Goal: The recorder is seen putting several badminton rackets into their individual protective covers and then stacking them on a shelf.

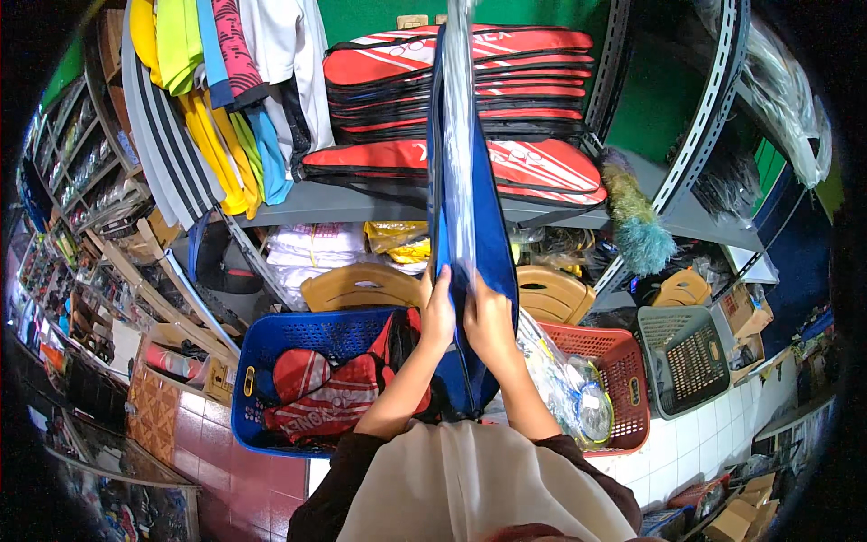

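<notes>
Here's the long blue bag between my arms, its long axis running near to far, narrow end pointing to the far shelf; clear plastic runs up its middle; my left hand is closed on its left side, my right hand curled shut on its right, fingertips partly hidden; red bags stack beyond; baskets flank me, blue left, red right, on tiled floor.
</notes>
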{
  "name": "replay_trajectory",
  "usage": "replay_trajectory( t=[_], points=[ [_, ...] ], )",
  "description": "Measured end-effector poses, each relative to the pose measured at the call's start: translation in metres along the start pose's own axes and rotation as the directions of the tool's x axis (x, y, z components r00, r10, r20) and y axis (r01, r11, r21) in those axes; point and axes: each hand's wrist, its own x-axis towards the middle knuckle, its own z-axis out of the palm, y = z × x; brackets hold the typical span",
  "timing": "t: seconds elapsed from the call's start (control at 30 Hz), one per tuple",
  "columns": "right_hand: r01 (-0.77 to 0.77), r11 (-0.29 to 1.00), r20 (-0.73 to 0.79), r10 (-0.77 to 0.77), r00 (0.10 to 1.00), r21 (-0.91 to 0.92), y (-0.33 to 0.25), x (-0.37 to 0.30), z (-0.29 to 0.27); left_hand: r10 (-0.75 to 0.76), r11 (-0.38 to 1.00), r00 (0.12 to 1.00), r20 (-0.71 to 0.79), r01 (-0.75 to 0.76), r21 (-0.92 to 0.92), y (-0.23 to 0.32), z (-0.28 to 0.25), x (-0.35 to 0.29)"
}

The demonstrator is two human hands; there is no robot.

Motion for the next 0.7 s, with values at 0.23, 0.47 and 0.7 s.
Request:
replay_trajectory(
  t=[0.23, 0.47, 0.7],
  points=[
    [-0.039, 0.997, 0.138, 0.049, 0.989, -0.074, 0.009, -0.031, 0.018, -0.076, 0.994, 0.985, -0.153, 0.064, -0.085, -0.015, -0.01, -0.003],
    [0.035, 0.977, 0.335, 0.039, 0.941, -0.212, 0.006, -0.046, 0.002, -0.191, 0.957, 0.967, -0.171, 0.145, -0.253, -0.018, -0.022, -0.009],
    [0.019, 0.994, 0.3, 0.013, 0.954, -0.104, 0.007, -0.027, 0.005, -0.207, 0.961, 0.972, -0.114, 0.181, -0.208, -0.022, -0.039, -0.017]
  ],
)
